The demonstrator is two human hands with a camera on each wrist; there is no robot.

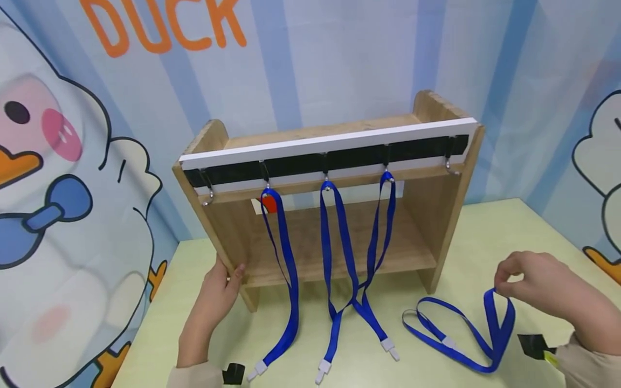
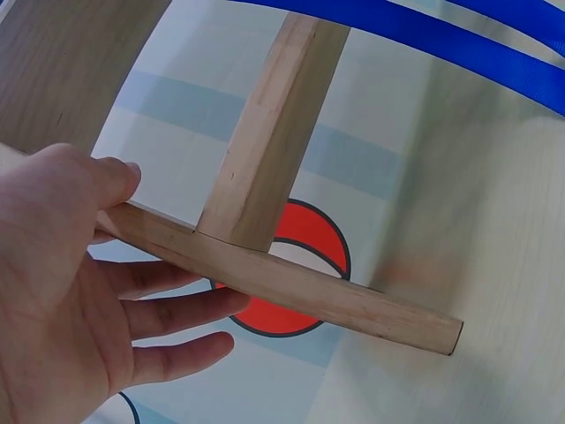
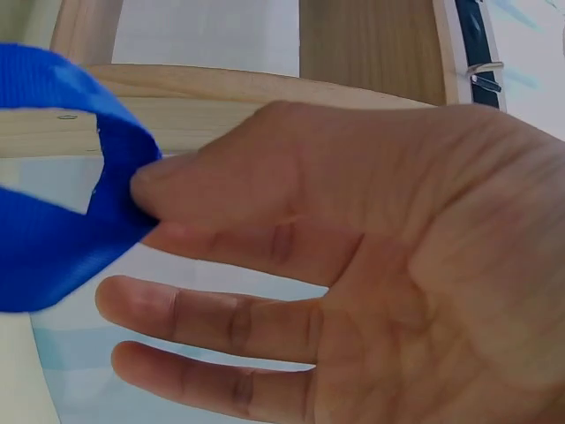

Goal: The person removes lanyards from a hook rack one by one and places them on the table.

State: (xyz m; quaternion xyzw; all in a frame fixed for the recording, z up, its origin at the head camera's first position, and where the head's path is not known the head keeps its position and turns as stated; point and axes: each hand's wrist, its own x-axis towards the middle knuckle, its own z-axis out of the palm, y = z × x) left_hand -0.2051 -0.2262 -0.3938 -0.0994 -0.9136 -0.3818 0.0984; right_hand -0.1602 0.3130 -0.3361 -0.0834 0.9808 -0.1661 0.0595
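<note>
A wooden shelf [image 1: 339, 237] stands on the table with a row of metal hooks along its front rail. My left hand [image 1: 218, 293] holds the edge of its left side panel [image 2: 291, 274], thumb on one face and the other fingers spread loosely. At the right, my right hand [image 1: 538, 285] pinches the loop of a blue lanyard [image 1: 495, 339] between thumb and index finger. The rest of that lanyard trails onto the table, its white clip [image 1: 448, 342] lying there. Three more blue lanyards [image 1: 292, 291] hang from the middle hooks, their clips at the lower ends.
The outermost left hook [image 1: 208, 198] and right hook [image 1: 452, 168] carry nothing. A pale green table [image 1: 160, 302] lies under the shelf. Behind it hangs a striped blue backdrop [image 1: 339, 59] with cartoon ducks.
</note>
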